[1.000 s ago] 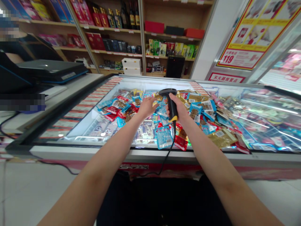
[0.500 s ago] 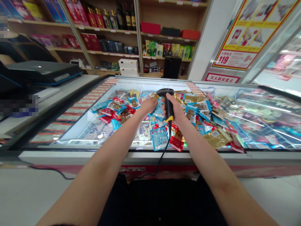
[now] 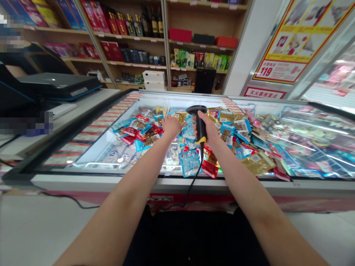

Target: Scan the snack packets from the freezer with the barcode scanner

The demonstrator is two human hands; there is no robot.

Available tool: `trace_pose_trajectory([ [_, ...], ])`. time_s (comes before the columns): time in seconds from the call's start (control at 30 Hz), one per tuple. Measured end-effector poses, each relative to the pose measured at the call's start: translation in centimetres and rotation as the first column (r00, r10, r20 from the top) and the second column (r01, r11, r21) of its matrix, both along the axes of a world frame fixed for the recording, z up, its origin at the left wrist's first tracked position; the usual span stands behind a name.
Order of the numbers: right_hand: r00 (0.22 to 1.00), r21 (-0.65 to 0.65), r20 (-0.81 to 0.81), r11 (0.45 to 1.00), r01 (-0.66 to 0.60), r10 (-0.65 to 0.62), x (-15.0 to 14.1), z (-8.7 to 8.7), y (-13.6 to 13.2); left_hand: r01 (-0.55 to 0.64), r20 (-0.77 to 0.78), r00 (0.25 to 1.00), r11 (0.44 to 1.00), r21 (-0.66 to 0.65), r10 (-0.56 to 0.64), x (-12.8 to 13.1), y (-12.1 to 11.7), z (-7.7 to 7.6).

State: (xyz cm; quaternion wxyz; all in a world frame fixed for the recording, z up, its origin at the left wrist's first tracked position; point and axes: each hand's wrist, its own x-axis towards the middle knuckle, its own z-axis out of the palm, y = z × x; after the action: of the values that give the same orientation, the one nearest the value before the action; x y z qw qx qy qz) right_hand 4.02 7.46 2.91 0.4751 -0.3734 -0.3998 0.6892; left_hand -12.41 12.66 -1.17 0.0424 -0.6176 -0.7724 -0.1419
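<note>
My right hand (image 3: 208, 127) is wrapped round the handle of a black and yellow barcode scanner (image 3: 201, 127), its head upward and its cable (image 3: 193, 181) hanging over the front edge. To its left, my left hand (image 3: 171, 127) reaches over a pile of snack packets with its fingers spread, over or touching them; I cannot tell which. A light blue packet (image 3: 188, 131) lies between the two hands. Nearer me lie another blue packet (image 3: 190, 163) and a red packet (image 3: 210, 168). Red and blue packets (image 3: 138, 127) spread out left of my left hand.
The packets lie on the glass top of a chest freezer (image 3: 94, 179). At left stands a counter with a black device (image 3: 61, 85), and a person's dark sleeve behind it. Shelves (image 3: 149, 38) with boxes and bottles line the back; a poster (image 3: 301, 40) hangs at right.
My left hand has lifted slightly and shifted left, away from the light blue packet, and its fingers have spread. My right hand keeps hold of the scanner. The view has shifted slightly.
</note>
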Motion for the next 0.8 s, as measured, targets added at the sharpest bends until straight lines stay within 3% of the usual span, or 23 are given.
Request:
trace_pose_trajectory([
  [0.23, 1.000, -0.014, 0.010, 1.000, -0.003, 0.003, -0.1, 0.4, -0.3, -0.003, 0.029, 1.000, 0.998, -0.063, 0.005, -2.6, 0.2, 0.4],
  [0.37, 1.000, -0.002, 0.015, 1.000, -0.017, 0.017, 0.0, 0.1, -0.2, -0.068, 0.062, 0.995, 0.993, -0.093, 0.074, -4.4, -0.1, 1.1],
  [0.57, 0.997, 0.003, 0.033, 0.997, -0.074, 0.074, 0.1, -0.1, -0.1, -0.024, 0.213, 0.977, 1.000, -0.013, 0.026, -6.2, -1.0, 1.2],
  [0.67, 0.993, -0.020, 0.061, 0.995, -0.097, 0.098, 0.0, 0.2, -0.4, 0.046, 0.386, 0.919, 0.995, 0.090, -0.077, -6.6, -1.4, 1.2],
  [0.8, 0.989, -0.031, 0.084, 0.992, -0.119, 0.121, -0.1, 0.4, -0.7, 0.037, 0.620, 0.765, 0.973, 0.228, -0.174, -6.7, -1.3, 1.3],
])
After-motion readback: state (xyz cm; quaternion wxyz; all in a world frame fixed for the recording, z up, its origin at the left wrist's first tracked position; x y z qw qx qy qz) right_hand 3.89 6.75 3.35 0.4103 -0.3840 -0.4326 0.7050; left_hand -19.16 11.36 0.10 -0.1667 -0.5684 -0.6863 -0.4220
